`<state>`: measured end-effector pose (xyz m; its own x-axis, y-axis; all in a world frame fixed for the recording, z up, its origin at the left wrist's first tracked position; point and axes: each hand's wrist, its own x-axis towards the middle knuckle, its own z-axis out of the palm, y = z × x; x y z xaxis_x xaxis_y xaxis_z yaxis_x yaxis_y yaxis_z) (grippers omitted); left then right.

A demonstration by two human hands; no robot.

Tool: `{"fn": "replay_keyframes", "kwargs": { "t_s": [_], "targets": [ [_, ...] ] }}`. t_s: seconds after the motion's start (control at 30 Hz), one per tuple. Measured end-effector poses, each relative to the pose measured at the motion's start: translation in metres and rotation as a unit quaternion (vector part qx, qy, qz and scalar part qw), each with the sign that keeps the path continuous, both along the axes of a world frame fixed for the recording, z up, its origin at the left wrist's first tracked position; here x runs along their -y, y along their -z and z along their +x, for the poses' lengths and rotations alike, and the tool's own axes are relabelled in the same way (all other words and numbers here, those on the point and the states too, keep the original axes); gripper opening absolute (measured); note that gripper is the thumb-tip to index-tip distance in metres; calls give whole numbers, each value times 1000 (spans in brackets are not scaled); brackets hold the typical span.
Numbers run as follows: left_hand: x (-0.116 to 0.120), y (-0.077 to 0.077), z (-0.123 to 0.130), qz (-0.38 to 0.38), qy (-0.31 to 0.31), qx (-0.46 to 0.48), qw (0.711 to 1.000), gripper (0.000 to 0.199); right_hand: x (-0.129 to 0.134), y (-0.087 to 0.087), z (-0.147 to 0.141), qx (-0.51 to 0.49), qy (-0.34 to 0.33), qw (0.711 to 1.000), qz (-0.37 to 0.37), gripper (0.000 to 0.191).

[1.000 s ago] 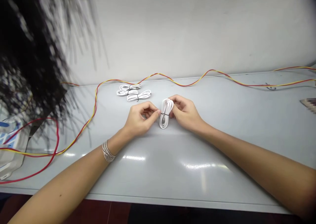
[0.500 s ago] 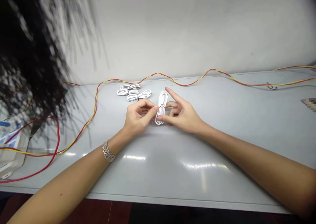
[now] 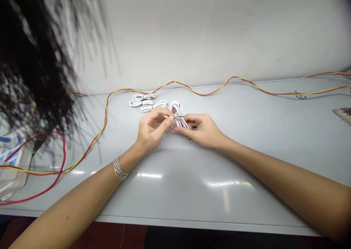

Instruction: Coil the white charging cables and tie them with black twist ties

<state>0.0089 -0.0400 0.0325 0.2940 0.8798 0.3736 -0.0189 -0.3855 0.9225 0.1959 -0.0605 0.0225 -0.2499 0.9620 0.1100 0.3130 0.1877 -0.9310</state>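
Note:
A coiled white cable [image 3: 181, 122], bound round its middle by a thin black tie [image 3: 178, 116], is held up between my hands above the grey table. My right hand [image 3: 202, 129] grips its lower right side between thumb and fingers. The thumb and forefinger of my left hand [image 3: 154, 126] are pinched together at the left end of the tie. The coil leans with its top to the left. Just behind my left hand lie several more tied white cable coils [image 3: 153, 106], close together on the table.
A twisted red and yellow wire [image 3: 175, 82] runs along the back of the table [image 3: 175, 190] by the wall and curves down at left to a white power strip [image 3: 13, 168]. Dark blurred strands [image 3: 35, 59] cover the upper left. A blurred object [image 3: 342, 113] sits at the right edge.
The held cable coil has tipped its top to the left. My right forefinger, stretched out before, has folded in against the coil. My left hand stays pinched beside it.

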Motion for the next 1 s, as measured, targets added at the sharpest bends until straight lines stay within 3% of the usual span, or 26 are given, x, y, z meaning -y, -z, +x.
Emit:
{"fn": "replay_keyframes", "kwargs": {
  "t_s": [0.27, 0.53, 0.67, 0.83, 1.0],
  "targets": [
    [-5, 1, 3, -6, -58, 57, 997, 33, 1, -2, 0, 50, -16, 998, 24, 24],
    [-19, 4, 0, -99, -120, 147, 977, 29, 1, -4, 1, 74, -40, 995, 59, 22],
    [-21, 5, -1, -125, -122, 128, 976, 27, 0, -2, 1, 21, -26, 998, 45, 23],
    [-19, 6, 0, -111, -123, 85, 983, 24, -3, 2, 1, -107, 12, 994, -27, 32],
    [-19, 6, 0, -102, -129, 7, 986, 22, -5, -1, 0, -136, 36, 989, -47, 36]
  ]
}}
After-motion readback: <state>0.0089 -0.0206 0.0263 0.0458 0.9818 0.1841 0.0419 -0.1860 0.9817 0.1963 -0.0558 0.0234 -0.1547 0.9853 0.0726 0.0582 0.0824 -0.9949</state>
